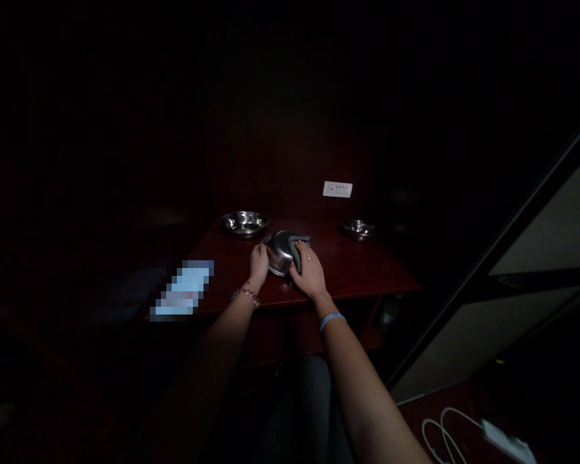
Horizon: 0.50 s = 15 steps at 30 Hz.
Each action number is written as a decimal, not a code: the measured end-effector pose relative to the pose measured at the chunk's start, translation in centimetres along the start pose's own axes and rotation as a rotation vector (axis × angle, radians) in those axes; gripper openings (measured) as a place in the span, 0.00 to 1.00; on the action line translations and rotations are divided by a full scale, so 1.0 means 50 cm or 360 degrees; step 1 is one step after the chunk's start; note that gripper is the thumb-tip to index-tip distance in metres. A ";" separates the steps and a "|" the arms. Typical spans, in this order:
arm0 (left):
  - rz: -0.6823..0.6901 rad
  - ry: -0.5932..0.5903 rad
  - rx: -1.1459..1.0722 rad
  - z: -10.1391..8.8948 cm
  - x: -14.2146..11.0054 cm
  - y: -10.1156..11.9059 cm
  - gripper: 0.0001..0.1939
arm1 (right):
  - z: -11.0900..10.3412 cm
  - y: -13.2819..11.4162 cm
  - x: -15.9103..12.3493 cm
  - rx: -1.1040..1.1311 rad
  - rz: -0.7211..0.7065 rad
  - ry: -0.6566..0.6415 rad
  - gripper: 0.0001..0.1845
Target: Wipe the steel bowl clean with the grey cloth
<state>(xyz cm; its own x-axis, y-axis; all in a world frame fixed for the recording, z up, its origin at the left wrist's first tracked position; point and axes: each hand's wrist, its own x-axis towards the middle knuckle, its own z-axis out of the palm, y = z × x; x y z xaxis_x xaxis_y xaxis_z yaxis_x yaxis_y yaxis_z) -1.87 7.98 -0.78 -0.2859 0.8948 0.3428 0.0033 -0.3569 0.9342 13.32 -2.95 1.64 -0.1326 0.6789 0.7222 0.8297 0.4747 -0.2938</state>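
Left hand [258, 265] grips one bowl [278, 251], right hand [311, 274] clasps one cloth [294, 247] against it; two more bowls [245, 234] [359, 238] stand behind

A dark red, glossy tabletop [367, 269] stretches beneath and beyond the left hand [259, 263] and right hand [311, 272]. Past the left hand sits a wide, shiny metal bowl [244, 234], upright; beyond the right hand, farther right, a smaller bowl [359, 236], also upright.
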 end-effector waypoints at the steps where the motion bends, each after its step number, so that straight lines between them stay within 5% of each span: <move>1: -0.0009 0.0004 0.0008 0.000 -0.002 0.002 0.14 | 0.002 0.002 0.001 0.0016 -0.0003 -0.0002 0.34; 15: 0.0003 0.0051 0.0101 0.002 -0.013 0.009 0.16 | 0.004 0.009 0.009 -0.0095 -0.0080 -0.0039 0.33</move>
<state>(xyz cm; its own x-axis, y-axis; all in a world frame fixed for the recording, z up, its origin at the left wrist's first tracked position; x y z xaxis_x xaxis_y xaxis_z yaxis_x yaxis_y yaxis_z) -1.60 7.26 -0.55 -0.3160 0.8849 0.3422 0.0645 -0.3398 0.9383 13.54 -2.33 1.70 -0.1875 0.6687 0.7195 0.8525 0.4747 -0.2191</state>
